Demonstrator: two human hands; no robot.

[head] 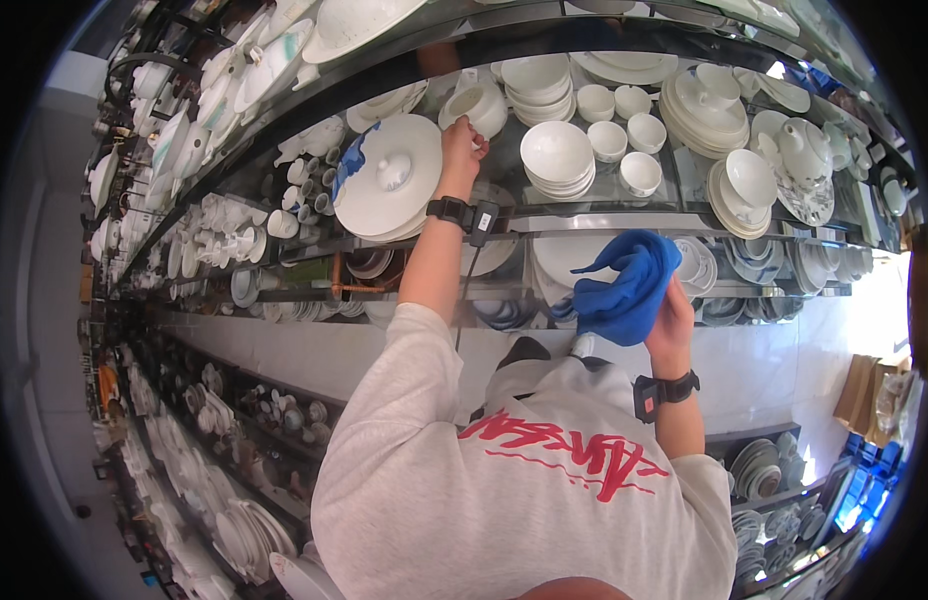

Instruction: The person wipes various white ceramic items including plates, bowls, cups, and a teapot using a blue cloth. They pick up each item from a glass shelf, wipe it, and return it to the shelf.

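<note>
My left hand (464, 146) is at the front of a round white ceramic pot (488, 105) on the glass shelf, its fingers curled. Whether they grip the pot or only touch it is hidden by the hand. Just left of that wrist lies a large white lidded dish (389, 202) with a knob and a blue patch. In front of the shelf, my right hand (670, 322) holds a bunched blue cloth (629, 289). A stack of white bowls (558, 157) and several small white cups (640, 174) stand between and beyond my hands.
Stacked plates (704, 120) and a white teapot (805, 150) stand to the right. Several small cups (284, 223) crowd the left. More crockery fills the lower shelves and another rack (239, 435) at lower left. Cardboard (861, 390) stands at far right.
</note>
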